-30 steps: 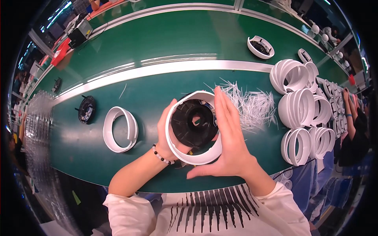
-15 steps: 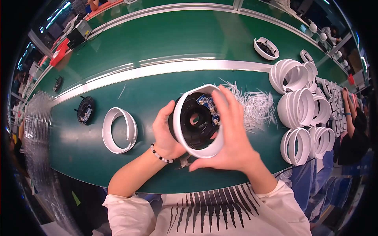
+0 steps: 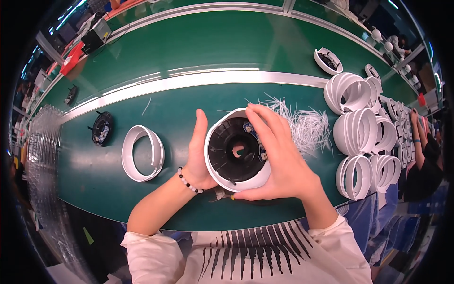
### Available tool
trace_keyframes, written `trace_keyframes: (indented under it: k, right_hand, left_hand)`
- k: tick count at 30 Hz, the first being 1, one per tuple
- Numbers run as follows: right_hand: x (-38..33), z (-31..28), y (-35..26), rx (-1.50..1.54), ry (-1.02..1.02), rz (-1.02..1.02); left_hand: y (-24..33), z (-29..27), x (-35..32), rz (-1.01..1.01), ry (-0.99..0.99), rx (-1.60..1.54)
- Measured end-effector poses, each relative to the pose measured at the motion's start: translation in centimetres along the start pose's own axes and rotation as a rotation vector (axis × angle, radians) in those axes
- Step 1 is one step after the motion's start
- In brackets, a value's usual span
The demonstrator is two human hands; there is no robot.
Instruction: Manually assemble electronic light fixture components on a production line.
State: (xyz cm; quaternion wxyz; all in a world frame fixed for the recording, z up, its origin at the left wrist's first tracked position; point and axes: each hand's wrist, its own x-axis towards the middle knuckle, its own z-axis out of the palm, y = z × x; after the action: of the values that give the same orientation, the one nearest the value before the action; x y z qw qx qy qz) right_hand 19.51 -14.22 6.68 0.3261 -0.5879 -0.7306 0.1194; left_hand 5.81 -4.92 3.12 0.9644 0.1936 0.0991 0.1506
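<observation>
A white plastic ring housing [image 3: 252, 182] is held up between my hands, above the near middle of the bench. Inside it sits a round black plastic disc [image 3: 222, 154] with a blue circuit board partly showing at its right edge. My left hand [image 3: 199, 161] supports the left side, its thumb raised off the ring and its fingers behind; skin shows through the disc's centre hole. My right hand [image 3: 279, 156] grips the right side, fingers over the upper rim and thumb along the bottom. Another white ring [image 3: 160, 156] stands on the bench to the left.
Another black disc [image 3: 102, 128] lies far left. A heap of thin white strips [image 3: 309, 130] lies behind my right hand. Stacked white rings [image 3: 355, 131] line the right side. A metal rail [image 3: 189, 81] crosses behind. Another person's arm [image 3: 418, 139] shows at far right.
The ring and disc have turned to face me more squarely, and the disc no longer sticks out at the left. My left thumb has lifted off the rim.
</observation>
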Motion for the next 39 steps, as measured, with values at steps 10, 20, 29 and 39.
trace_keyframes:
  k: [10,20,29,39]
  right_hand:
    - [-1.8,3.7,-0.2,0.054,0.342,0.160]
    - [-2.1,2.8,1.6,0.064,0.487,-0.129]
    - [-4.9,0.3,1.5,-0.192,0.694,-0.168]
    - [-11.5,-3.2,-0.4,-0.308,0.642,0.007]
  left_hand:
    - [-0.6,0.8,0.3,0.079,0.011,0.104]
    - [1.5,3.6,1.9,0.116,0.289,0.233]
    - [9.2,-1.9,10.2,0.069,0.423,0.679]
    - [17.8,-11.8,17.3,0.368,0.679,0.744]
